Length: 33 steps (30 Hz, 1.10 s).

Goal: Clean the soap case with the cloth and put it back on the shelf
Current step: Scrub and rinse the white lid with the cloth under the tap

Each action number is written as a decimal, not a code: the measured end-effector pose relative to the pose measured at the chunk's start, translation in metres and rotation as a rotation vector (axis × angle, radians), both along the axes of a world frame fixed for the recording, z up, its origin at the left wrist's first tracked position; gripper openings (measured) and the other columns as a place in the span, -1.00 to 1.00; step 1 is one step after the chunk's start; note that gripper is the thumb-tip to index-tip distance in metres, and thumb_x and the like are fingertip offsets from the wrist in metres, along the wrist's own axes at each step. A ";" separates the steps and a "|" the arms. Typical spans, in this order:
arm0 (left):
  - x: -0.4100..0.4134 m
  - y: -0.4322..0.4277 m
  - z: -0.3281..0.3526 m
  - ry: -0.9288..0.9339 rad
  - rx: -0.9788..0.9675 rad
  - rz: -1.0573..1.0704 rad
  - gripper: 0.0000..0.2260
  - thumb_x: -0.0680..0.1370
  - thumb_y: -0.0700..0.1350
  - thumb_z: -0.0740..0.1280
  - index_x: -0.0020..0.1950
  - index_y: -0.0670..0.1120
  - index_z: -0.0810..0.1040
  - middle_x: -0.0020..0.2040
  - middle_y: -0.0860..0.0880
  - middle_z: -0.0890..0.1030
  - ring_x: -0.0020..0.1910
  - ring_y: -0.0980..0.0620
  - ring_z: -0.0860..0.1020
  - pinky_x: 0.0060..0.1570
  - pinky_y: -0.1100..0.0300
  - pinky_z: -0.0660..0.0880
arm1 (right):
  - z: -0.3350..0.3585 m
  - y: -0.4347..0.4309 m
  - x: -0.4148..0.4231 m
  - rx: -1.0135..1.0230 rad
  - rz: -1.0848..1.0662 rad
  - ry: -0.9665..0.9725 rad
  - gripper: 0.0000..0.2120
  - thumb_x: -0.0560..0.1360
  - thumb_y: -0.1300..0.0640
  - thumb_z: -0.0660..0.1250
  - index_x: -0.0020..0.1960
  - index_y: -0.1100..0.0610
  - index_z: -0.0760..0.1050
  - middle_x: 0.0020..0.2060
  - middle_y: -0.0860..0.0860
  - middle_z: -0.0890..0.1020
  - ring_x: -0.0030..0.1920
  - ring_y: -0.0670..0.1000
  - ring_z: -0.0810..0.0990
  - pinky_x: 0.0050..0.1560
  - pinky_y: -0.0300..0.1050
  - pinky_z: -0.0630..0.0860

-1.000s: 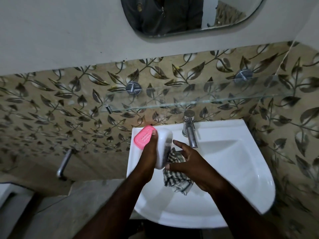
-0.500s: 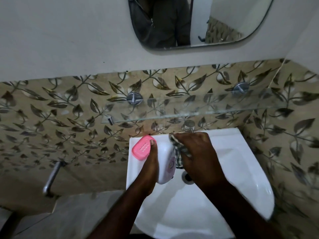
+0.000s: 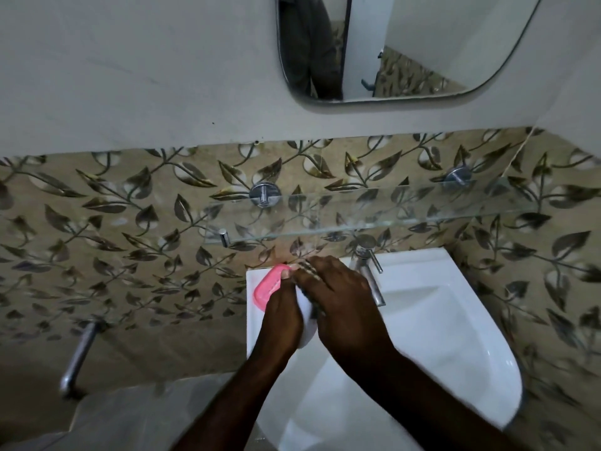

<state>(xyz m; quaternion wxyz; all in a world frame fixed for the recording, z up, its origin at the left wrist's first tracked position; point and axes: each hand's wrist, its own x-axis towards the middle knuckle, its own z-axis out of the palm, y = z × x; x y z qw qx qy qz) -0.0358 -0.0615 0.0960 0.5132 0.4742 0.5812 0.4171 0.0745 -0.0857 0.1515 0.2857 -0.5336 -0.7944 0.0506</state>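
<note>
Head view: left hand [image 3: 283,317] grips the soap case [image 3: 307,333] over the sink [image 3: 455,336], right hand [image 3: 341,301] clutches the cloth [image 3: 305,267] against it; wiping looks mid-way, and the return to the shelf [image 3: 390,219] is not yet done

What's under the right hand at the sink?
The right hand covers a checked cloth, only slivers showing, pressed on the white soap case gripped by the left hand. The pink part sticks out left. Most of the cloth and case face is hidden.
</note>
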 end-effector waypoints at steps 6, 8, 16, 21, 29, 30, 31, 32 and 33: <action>0.001 -0.006 0.021 0.021 -0.044 0.082 -0.66 0.62 0.20 -0.01 -0.24 0.11 0.38 -0.28 0.14 0.45 -0.26 0.14 0.42 -0.12 0.15 0.33 | -0.016 0.003 0.011 -0.063 -0.124 0.456 -0.51 0.35 0.27 0.15 0.24 0.14 0.58 0.20 -0.02 0.61 0.27 -0.07 0.51 0.32 -0.01 0.39; -0.005 -0.010 0.018 0.012 -0.010 0.024 -0.62 0.63 0.17 0.00 -0.09 0.04 0.53 -0.19 0.07 0.55 -0.20 0.11 0.47 -0.11 0.16 0.40 | -0.014 -0.004 0.000 -0.037 -0.106 0.389 -0.49 0.34 0.24 0.12 0.23 0.15 0.58 0.21 0.04 0.61 0.28 -0.01 0.50 0.35 -0.03 0.36; 0.001 -0.007 0.023 0.079 0.111 0.071 -0.65 0.59 0.20 0.00 -0.35 0.16 0.33 -0.41 0.17 0.39 -0.45 0.34 0.43 -0.27 0.36 0.33 | -0.014 0.010 0.012 -0.092 -0.142 0.526 -0.52 0.35 0.30 0.18 0.23 0.12 0.58 0.19 -0.09 0.60 0.26 -0.14 0.50 0.35 -0.07 0.37; -0.002 0.000 0.028 0.019 0.250 0.113 -0.66 0.68 -0.06 0.01 0.01 -0.14 0.54 -0.22 -0.02 0.65 -0.17 0.00 0.65 -0.10 0.18 0.48 | -0.014 0.004 -0.006 0.135 0.002 0.096 -0.51 0.37 0.28 0.15 0.25 0.17 0.56 0.21 0.12 0.60 0.27 0.07 0.47 0.39 -0.15 0.29; 0.005 0.004 0.025 0.067 0.257 0.060 -0.54 0.50 0.30 -0.07 -0.25 0.06 0.48 -0.34 0.06 0.46 -0.37 0.26 0.41 -0.23 0.22 0.37 | -0.007 0.025 0.017 -0.209 -0.141 0.617 -0.50 0.37 0.31 0.20 0.28 0.13 0.56 0.22 -0.06 0.61 0.24 -0.27 0.50 0.32 -0.34 0.37; 0.006 0.006 0.024 0.056 0.246 0.042 -0.63 0.57 0.21 -0.01 -0.30 0.09 0.41 -0.37 0.11 0.46 -0.40 0.26 0.45 -0.29 0.33 0.36 | -0.008 0.025 0.017 -0.237 -0.153 0.639 -0.51 0.38 0.31 0.20 0.28 0.12 0.56 0.22 -0.06 0.61 0.24 -0.27 0.50 0.30 -0.37 0.37; 0.005 0.007 0.021 0.060 0.289 0.017 -0.66 0.64 0.08 0.08 -0.32 0.11 0.40 -0.40 0.13 0.47 -0.41 0.28 0.48 -0.31 0.41 0.35 | -0.011 0.025 0.018 -0.244 -0.169 0.653 -0.52 0.40 0.32 0.20 0.28 0.13 0.56 0.23 -0.05 0.61 0.24 -0.26 0.51 0.28 -0.40 0.37; 0.003 0.008 0.016 0.102 0.336 -0.032 -0.68 0.66 -0.04 0.15 -0.30 0.10 0.42 -0.41 0.13 0.50 -0.39 0.30 0.50 -0.30 0.45 0.36 | -0.012 0.023 0.019 -0.257 -0.187 0.672 -0.54 0.43 0.36 0.22 0.28 0.14 0.55 0.23 -0.02 0.61 0.23 -0.27 0.51 0.27 -0.41 0.37; 0.001 0.010 0.012 0.125 0.393 -0.067 -0.74 0.62 -0.09 0.18 -0.25 0.07 0.47 -0.38 0.14 0.53 -0.35 0.30 0.51 -0.26 0.46 0.39 | -0.011 0.022 0.020 -0.271 -0.197 0.694 -0.55 0.45 0.41 0.22 0.28 0.15 0.55 0.24 -0.01 0.60 0.21 -0.30 0.51 0.28 -0.40 0.37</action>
